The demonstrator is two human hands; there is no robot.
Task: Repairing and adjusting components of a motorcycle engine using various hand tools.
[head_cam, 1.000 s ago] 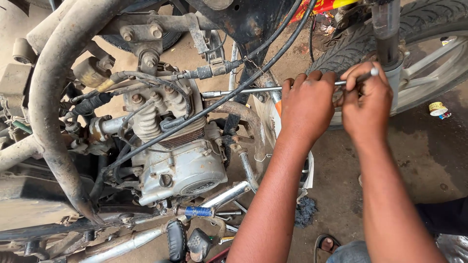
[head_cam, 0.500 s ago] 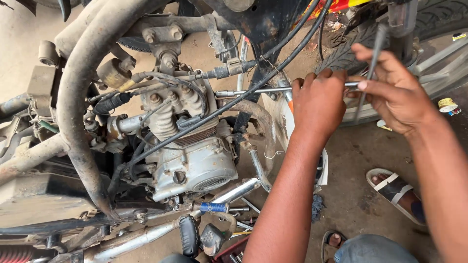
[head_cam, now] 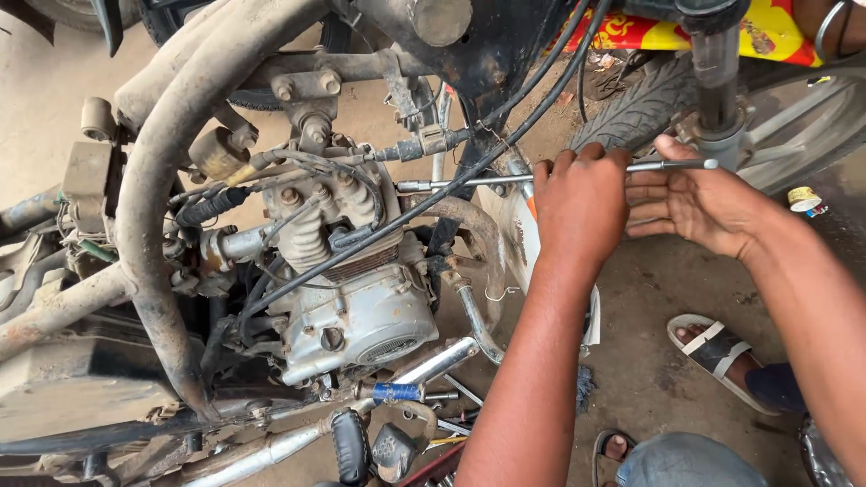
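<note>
- At the far right, above the front tyre, you see a yellow and red printed sticker panel point(head_cam: 672, 32) on the motorcycle.
- On the ground at the right lies a small round yellow-labelled container point(head_cam: 800, 197).

Both forearms reach up from five o'clock toward twelve. The left hand point(head_cam: 582, 203) is curled into a closed grip, knuckles up. At its three o'clock, the right hand point(head_cam: 699, 203) lies open, fingers extended toward nine o'clock.

Shiny metal rod point(head_cam: 469, 182); dull, grimy metal engine point(head_cam: 356, 307).
</note>
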